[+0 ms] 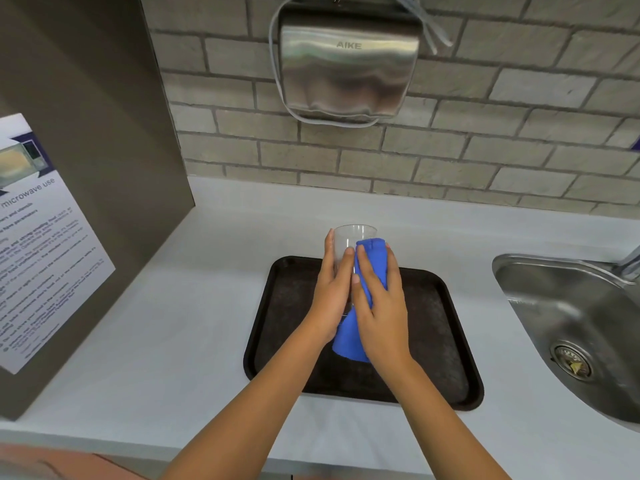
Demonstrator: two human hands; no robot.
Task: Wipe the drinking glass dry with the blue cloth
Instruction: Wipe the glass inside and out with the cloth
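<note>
A clear drinking glass is held upright above a dark tray, its rim showing above my fingers. My left hand wraps around the glass's left side. My right hand presses a folded blue cloth flat against the glass's right side. The cloth's lower end hangs out below my palms. The lower part of the glass is hidden behind both hands.
The tray lies on a white counter. A steel sink is at the right, with a tap at the frame edge. A steel hand dryer hangs on the brick wall. A grey panel with a microwave notice stands at the left.
</note>
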